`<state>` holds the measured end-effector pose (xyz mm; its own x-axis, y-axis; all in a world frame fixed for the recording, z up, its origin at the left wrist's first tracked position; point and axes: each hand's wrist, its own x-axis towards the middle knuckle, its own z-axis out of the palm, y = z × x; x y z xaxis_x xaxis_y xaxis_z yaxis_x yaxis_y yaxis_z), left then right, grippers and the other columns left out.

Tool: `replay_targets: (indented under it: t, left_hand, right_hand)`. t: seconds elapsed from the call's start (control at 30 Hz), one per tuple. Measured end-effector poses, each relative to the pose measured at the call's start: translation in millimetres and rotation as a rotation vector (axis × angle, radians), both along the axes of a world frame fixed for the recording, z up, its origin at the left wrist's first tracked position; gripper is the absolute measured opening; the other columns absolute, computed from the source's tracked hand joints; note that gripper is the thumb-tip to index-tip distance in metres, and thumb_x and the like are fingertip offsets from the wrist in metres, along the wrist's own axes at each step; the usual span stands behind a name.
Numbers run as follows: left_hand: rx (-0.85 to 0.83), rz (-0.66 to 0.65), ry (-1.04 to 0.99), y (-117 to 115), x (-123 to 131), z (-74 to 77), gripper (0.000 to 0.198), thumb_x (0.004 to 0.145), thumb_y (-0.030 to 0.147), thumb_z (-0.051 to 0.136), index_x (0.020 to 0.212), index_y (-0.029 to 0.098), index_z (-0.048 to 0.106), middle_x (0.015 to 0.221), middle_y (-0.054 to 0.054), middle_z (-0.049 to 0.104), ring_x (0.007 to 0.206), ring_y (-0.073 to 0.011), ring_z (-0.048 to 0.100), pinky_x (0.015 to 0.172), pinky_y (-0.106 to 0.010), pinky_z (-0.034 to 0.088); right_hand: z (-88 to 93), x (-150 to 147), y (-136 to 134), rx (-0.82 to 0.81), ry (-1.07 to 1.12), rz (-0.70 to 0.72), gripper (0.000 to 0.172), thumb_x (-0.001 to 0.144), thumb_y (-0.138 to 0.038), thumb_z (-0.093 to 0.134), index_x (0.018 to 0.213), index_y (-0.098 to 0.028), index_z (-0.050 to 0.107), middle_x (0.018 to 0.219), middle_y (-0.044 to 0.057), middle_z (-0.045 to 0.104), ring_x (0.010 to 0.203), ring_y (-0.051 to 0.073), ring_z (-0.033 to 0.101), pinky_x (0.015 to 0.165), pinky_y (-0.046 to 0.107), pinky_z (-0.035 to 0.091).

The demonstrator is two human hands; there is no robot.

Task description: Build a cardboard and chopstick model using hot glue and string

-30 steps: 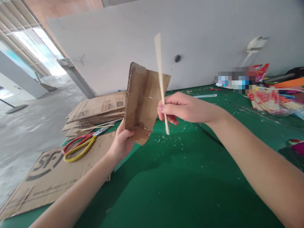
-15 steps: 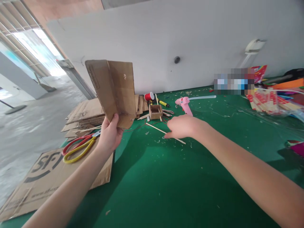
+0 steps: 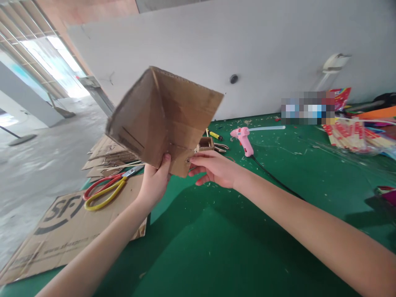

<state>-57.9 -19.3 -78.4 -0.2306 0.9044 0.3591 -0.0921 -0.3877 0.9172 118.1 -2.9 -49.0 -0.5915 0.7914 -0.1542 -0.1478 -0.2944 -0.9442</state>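
Observation:
A folded brown cardboard piece (image 3: 188, 111) is held up above the table, its panels meeting at creases. My left hand (image 3: 156, 177) grips its lower edge, thumb on the inner face. At the lower right corner, my right hand (image 3: 213, 167) has its fingertips closed on the edge beside a small dark spot; the other fingers hang loosely curled. Behind the right hand stands a small cardboard box (image 3: 206, 143), partly hidden. Scissors (image 3: 105, 194) with red and yellow handles lie to the left of my left hand.
A pink glue gun (image 3: 244, 140) with a clear glue stick and black cord lies right of centre. Flat cardboard with an SF print (image 3: 58, 235) and stacked cardboard pieces (image 3: 102, 152) are at left. Pliers (image 3: 221, 147) and a yellow tool (image 3: 215, 135) sit behind. Packaged materials (image 3: 349, 134) lie far right.
The cardboard piece has moved right and tilted toward my right hand. My right hand has gone left from above the thin wooden stick to the cardboard's corner; the stick no longer shows.

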Motion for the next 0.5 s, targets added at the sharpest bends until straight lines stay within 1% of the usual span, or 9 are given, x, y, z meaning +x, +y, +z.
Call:
replay_targets:
  t: [0.07,0.13,0.2,0.3,0.4,0.5]
  left_hand:
    - [0.022,0.012,0.034,1,-3,-1.8,0.039,0.080,0.040,0.070,0.114,0.021,0.062,0.117,-0.007,0.068,0.123,-0.0283,0.055,0.100,-0.038,0.049]
    - [0.015,-0.011,0.056,0,-5,-3.2,0.039,0.078,0.038,0.071,0.114,0.022,0.063,0.116,-0.007,0.068,0.124,-0.0295,0.055,0.101,-0.041,0.049]
    - [-0.055,-0.075,0.036,-2,-5,-3.1,0.038,0.078,0.038,0.071,0.111,0.021,0.065,0.115,-0.009,0.068,0.121,-0.0310,0.057,0.099,-0.043,0.052]
    - [-0.190,-0.157,-0.066,-8,2,0.1,0.038,0.079,0.040,0.070,0.112,0.021,0.063,0.117,-0.009,0.067,0.113,-0.0319,0.062,0.088,-0.047,0.058]
    - [-0.263,-0.167,-0.159,-12,10,3.5,0.038,0.077,0.034,0.070,0.112,0.022,0.061,0.119,-0.007,0.066,0.105,-0.0296,0.066,0.080,-0.046,0.062]
    - [-0.294,-0.147,-0.189,-12,13,4.4,0.035,0.075,0.030,0.070,0.107,0.021,0.062,0.115,-0.006,0.068,0.099,-0.0278,0.068,0.075,-0.045,0.063]
  right_hand:
    - [0.5,-2,-1,0.023,-0.020,-0.029,0.007,0.089,-0.023,0.058,0.087,-0.018,0.061,0.091,0.004,0.063,0.071,0.011,0.062,0.045,0.020,0.056]
    - [-0.4,-5,-3,0.057,-0.063,-0.077,0.008,0.089,-0.019,0.055,0.084,-0.017,0.061,0.086,0.004,0.061,0.067,0.010,0.060,0.044,0.020,0.056]
    - [-4.9,-10,-4,0.101,-0.101,-0.147,0.010,0.088,-0.015,0.053,0.080,-0.017,0.058,0.078,0.002,0.056,0.062,0.009,0.057,0.046,0.021,0.057]
    - [-17.6,-17,-2,0.201,-0.159,-0.240,0.009,0.087,-0.015,0.052,0.078,-0.017,0.053,0.070,-0.002,0.051,0.056,0.008,0.054,0.053,0.026,0.060]
    - [-29.5,-20,0,0.279,-0.236,-0.307,0.007,0.085,-0.018,0.056,0.080,-0.018,0.051,0.075,0.001,0.054,0.056,0.009,0.056,0.055,0.026,0.060]
    - [-33.3,-20,1,0.305,-0.272,-0.299,0.008,0.085,-0.021,0.057,0.082,-0.018,0.050,0.081,0.003,0.057,0.055,0.009,0.056,0.052,0.026,0.059]
